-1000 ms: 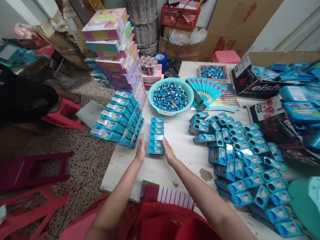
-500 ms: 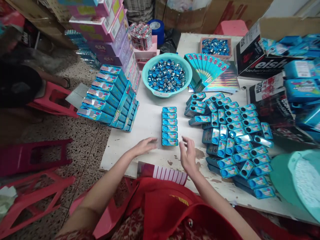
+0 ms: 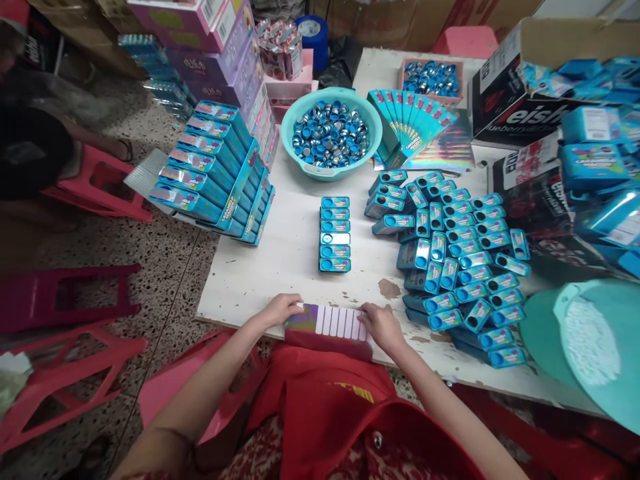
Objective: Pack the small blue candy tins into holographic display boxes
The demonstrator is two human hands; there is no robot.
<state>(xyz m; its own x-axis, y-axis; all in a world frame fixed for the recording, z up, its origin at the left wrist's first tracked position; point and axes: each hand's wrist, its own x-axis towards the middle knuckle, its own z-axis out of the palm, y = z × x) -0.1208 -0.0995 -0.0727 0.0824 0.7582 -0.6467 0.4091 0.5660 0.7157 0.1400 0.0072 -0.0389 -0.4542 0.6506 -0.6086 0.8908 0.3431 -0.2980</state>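
Note:
At the table's front edge lies a purple sheet with white strips [image 3: 327, 325]. My left hand [image 3: 283, 309] pinches its left corner, and my right hand [image 3: 381, 327] has its fingers closed on the right end. Beyond the sheet, a single row of several blue tins [image 3: 335, 235] stands on the white table [image 3: 240, 280], touched by neither hand. Many more blue tins [image 3: 465, 257] are grouped to the right, some with round dark openings. On the left, a tilted display box [image 3: 240, 193] holds rows of blue packs.
Behind the row sits a turquoise basin [image 3: 332, 172] of blue and silver caps. Fanned blue cards [image 3: 415, 123] lie beside it. A green tub [image 3: 555, 333] is at the right, near open cartons [image 3: 525, 113]. Stacked purple boxes [image 3: 220, 73] rise at the back left.
Both hands have moved down from beside the row of tins to the purple sheet and closed on its two ends. The whole view has shifted slightly.

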